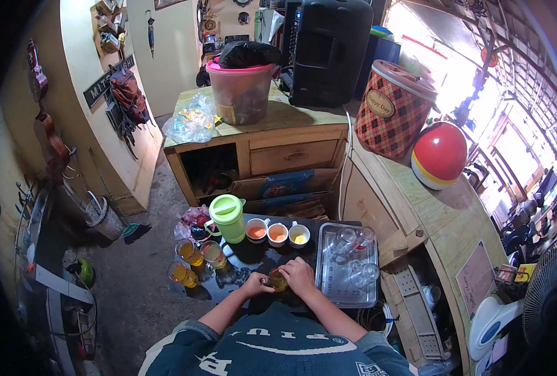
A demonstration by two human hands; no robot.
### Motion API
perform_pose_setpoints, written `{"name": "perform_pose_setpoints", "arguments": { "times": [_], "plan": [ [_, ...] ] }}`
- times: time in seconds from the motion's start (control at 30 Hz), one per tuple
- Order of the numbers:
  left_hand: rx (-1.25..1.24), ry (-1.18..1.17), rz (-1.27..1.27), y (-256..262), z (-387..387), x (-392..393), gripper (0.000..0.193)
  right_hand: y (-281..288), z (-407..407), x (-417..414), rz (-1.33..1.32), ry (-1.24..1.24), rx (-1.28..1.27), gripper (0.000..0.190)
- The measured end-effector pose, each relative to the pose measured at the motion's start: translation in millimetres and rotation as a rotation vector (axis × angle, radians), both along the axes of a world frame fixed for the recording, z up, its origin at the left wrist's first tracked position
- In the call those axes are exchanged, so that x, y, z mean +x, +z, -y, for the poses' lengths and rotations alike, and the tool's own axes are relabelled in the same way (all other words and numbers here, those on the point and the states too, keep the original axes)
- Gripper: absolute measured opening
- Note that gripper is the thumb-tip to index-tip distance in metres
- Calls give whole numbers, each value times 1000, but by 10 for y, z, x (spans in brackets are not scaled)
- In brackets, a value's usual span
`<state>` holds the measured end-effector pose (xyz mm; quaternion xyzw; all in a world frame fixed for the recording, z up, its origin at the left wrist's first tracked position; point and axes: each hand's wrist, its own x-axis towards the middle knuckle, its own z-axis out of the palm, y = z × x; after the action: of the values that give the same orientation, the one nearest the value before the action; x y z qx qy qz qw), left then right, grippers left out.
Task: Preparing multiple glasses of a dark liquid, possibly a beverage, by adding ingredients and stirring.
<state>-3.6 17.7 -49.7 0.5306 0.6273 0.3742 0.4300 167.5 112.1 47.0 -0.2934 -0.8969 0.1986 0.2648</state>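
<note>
My left hand (pixel 256 285) grips the side of a glass (pixel 277 282) of yellowish drink, close in front of my body. The fingers of my right hand (pixel 299 277) close on the same glass near its rim from the other side. To the left stand several glasses, among them an amber-filled one (pixel 189 253), a paler one (pixel 213 254) and an orange one (pixel 183 275). Beyond my hands is a light green lidded pitcher (pixel 227 219). Beside it, in a row, are three white cups with orange (pixel 256 232), paler orange (pixel 277 234) and yellow (pixel 299 235) contents.
On the dark table (pixel 255 263), a clear plastic tray (pixel 323 282) holds several upturned or lying glasses. A crumpled plastic bag (pixel 191 223) lies behind the left glasses. Wooden counters (pixel 297 136) border the far and right sides, bearing a pink-rimmed bucket (pixel 238 91), plaid cooler (pixel 393 113) and red helmet (pixel 440 152).
</note>
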Motion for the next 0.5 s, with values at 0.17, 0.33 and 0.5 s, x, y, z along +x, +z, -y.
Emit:
{"name": "perform_pose_setpoints", "arguments": {
  "times": [0.17,0.33,0.5],
  "plan": [
    [-26,8,8,-10,-5,-22,45,-48,12,0,131,13,-4,14],
    [-53,23,67,54,-20,14,47,-115,0,8,207,7,41,13],
    [-21,15,71,-76,-13,-18,48,-79,36,-11,172,-66,37,13]
  ]
}}
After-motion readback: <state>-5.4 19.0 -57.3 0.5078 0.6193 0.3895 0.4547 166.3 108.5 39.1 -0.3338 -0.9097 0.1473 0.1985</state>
